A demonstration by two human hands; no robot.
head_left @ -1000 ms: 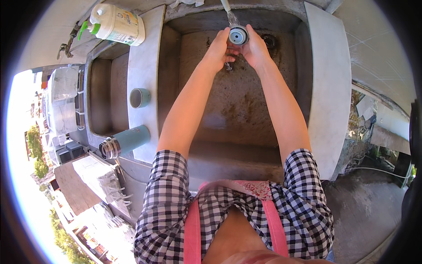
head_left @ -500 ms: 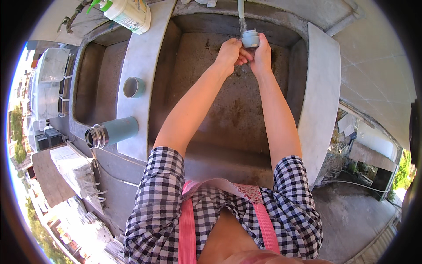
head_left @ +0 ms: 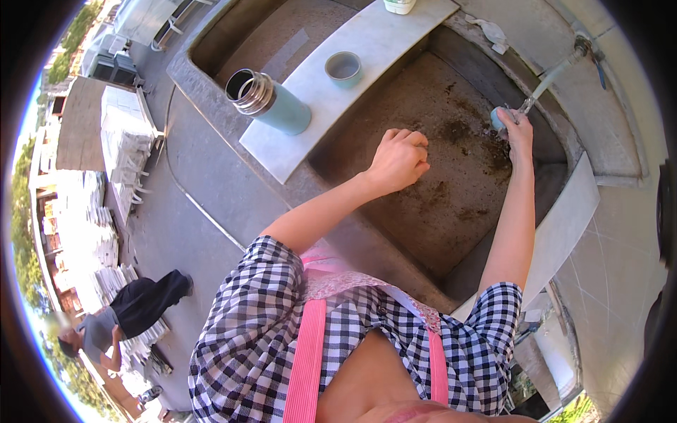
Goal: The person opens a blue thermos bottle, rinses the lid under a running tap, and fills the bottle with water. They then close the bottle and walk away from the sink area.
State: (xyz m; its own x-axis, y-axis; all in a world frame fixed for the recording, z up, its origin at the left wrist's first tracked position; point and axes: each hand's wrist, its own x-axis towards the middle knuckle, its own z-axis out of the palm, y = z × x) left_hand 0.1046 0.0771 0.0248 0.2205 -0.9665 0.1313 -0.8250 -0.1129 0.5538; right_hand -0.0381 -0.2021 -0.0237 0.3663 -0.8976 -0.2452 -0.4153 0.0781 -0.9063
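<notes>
Under the running tap (head_left: 553,83) my right hand (head_left: 520,132) grips a light-blue flask lid (head_left: 498,119), partly covered by the fingers. Over the middle of the stone sink (head_left: 451,92), my left hand (head_left: 400,161) is closed with its fingers curled in. Whatever may be inside that hand is hidden. A light-blue vacuum flask (head_left: 288,111) with a bare steel neck stands uncapped on the white slab (head_left: 271,151), to the far left of my left hand. Beside it is a small light-blue cup (head_left: 343,70), its opening upward.
A second basin (head_left: 282,28) lies beyond the slab. The base of a white bottle (head_left: 400,5) shows at the top edge, and a crumpled white cloth (head_left: 488,32) lies on the sink's rim. Off to the left, a person (head_left: 134,310) is near stacked white boards (head_left: 99,233).
My left hand has left the lid and come back toward me. My right hand keeps the lid at the water. The whole view has turned, and a person now shows at left.
</notes>
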